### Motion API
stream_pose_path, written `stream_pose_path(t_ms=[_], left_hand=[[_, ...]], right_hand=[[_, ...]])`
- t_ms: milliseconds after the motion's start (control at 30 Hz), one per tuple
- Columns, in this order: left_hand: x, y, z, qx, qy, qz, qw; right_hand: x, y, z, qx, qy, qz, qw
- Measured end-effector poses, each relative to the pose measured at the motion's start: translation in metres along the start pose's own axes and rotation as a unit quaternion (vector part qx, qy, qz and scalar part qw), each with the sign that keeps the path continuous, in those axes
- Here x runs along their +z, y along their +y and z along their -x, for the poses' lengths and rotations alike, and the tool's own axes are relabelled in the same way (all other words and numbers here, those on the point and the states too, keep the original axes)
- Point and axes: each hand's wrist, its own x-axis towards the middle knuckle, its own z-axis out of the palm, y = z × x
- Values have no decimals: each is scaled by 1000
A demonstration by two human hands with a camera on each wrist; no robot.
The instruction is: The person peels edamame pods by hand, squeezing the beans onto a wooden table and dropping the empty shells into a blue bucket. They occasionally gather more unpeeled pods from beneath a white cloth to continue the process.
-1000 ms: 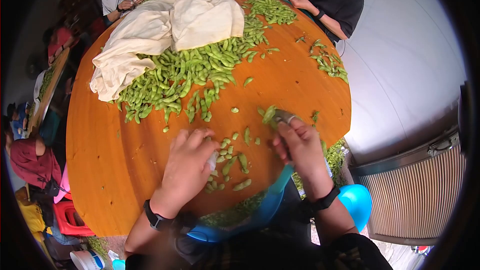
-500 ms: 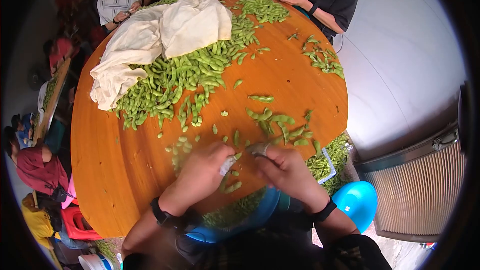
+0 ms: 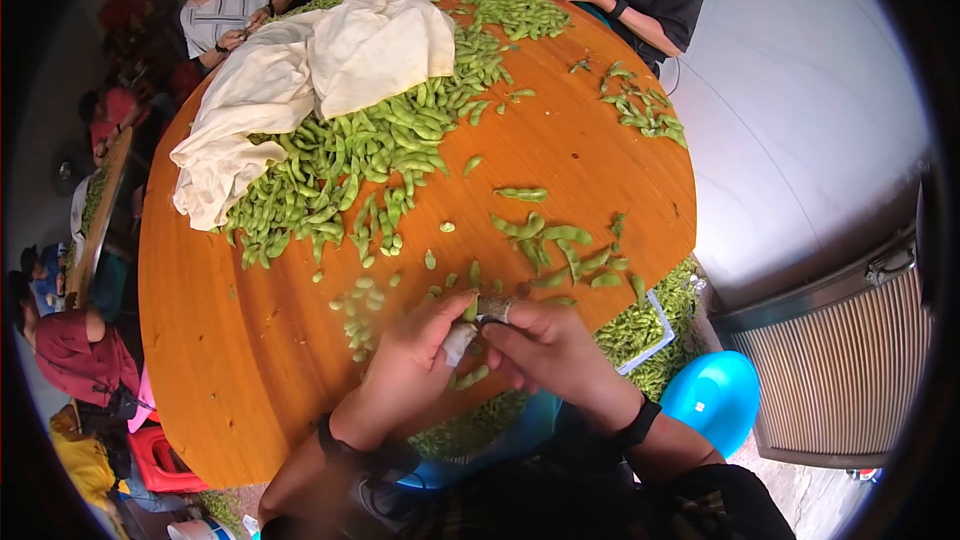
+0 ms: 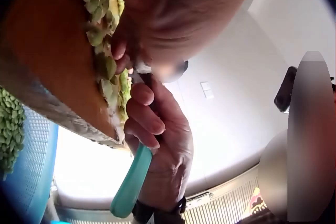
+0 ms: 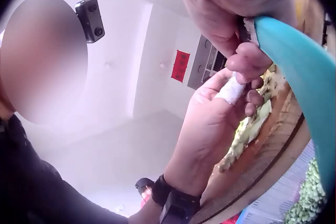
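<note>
Teal-handled tool (image 4: 131, 182) sits gripped in the right hand (image 3: 548, 345). Left hand (image 3: 410, 360) pinches a green pod (image 3: 470, 308) above the wooden counter (image 3: 250, 340).

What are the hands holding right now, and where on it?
The right hand grips a teal-handled tool by its handle. The left hand pinches a pod at the tool's tip.
</note>
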Motion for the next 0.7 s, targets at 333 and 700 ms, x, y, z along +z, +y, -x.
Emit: stream_pose_path(t_ms=[333,700], left_hand=[[0,-2,6,0,-3,-66,998],[-53,29,6,-7,-119,-116,986]], right_hand=[[12,10,-6,-27,40,-58,997],[-67,-7,7,-187,261,234,918]])
